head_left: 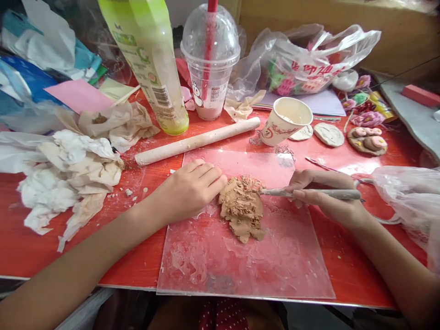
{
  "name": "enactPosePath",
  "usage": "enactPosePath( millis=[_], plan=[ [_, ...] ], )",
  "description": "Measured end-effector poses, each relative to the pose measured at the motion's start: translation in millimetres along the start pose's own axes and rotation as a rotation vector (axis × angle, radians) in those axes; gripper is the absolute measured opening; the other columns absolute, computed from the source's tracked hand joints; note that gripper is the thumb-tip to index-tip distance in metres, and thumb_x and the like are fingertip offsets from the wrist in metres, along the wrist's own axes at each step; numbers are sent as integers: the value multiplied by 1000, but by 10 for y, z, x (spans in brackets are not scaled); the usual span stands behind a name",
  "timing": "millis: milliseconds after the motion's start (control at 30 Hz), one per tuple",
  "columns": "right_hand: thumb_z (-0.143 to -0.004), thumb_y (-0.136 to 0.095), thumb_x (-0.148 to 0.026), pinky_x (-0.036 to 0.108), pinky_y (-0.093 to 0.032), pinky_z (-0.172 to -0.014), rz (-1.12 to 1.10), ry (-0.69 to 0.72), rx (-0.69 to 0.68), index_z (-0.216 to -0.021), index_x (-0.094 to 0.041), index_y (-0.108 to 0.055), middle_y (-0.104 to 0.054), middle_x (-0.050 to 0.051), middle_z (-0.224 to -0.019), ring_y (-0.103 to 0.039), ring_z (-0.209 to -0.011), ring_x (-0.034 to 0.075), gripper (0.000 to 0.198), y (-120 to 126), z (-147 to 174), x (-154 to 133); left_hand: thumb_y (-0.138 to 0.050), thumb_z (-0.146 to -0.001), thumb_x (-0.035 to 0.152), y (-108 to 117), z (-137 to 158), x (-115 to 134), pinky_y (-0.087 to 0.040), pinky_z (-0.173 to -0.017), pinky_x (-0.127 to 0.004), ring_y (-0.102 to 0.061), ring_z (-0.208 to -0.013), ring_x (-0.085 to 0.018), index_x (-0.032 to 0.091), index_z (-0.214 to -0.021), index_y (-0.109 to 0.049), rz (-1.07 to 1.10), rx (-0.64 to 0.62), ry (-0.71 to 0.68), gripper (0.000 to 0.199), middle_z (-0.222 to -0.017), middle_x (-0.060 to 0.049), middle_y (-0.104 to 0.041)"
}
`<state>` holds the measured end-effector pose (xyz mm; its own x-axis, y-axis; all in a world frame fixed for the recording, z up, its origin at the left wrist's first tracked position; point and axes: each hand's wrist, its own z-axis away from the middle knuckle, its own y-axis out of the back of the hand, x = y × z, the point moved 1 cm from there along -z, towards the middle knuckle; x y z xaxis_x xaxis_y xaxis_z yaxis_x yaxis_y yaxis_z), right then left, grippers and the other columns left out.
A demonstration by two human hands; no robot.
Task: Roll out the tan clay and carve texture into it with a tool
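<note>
A flattened lump of brown clay with a rough, ridged top lies on a clear plastic board smeared with residue. My left hand rests palm down on the board, its fingers extended and close together, the fingertips at the clay's left edge. Between the thumb and fingers of my right hand is a slim clay tool with a grey handle. Its narrow end reaches left to the clay's upper right edge; whether the tip sinks in is unclear.
Behind the board lies a rolling pin, with a paper cup at its right. A green bottle and domed plastic cup stand farther back. Crumpled tissues fill the left; clay discs and a plastic bag lie right.
</note>
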<state>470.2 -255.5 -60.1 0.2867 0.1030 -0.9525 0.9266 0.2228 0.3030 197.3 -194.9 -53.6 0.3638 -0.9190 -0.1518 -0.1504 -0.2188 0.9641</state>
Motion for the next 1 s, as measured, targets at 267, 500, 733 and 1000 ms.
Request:
enactPosePath(
  millis=[267,500,733,1000],
  plan=[
    [-76,-61,-23,25,-36,-51,156,1,129,-81,-22,-63,-58,-1,-68,-51,-58,11,5,-47,-47,-62,-39,-86,14,-2,12,-2,-43,-80,-35,-51,-86,-21,11,-99,-56,-15,-13,-5,22,-91,-9,-56],
    [-80,-57,-20,29,-39,-57,155,74,-87,-77,-24,-60,-57,-1,-65,-53,-62,14,6,-62,-16,-117,-38,-86,14,-9,12,-4,-43,-81,-35,-51,-87,-21,11,-101,-55,-17,-11,-6,23,-92,-9,-56],
    [-78,-55,-10,29,-43,-60,194,283,-22,-88,-25,-60,-57,1,-75,-55,-69,14,19,-121,29,-210,-36,-88,16,-3,14,-9,-43,-80,-36,-51,-85,-21,11,-99,-55,-17,1,-5,23,-89,-8,-56],
    [-74,-46,-5,28,-39,-53,479,654,-273,-97,-15,-56,-52,7,-77,-48,-64,14,27,-298,78,-180,-34,-89,16,-7,1,-2,-43,-80,-36,-51,-86,-22,11,-102,-54,-16,-24,1,25,-92,-8,-55]
  ],
)
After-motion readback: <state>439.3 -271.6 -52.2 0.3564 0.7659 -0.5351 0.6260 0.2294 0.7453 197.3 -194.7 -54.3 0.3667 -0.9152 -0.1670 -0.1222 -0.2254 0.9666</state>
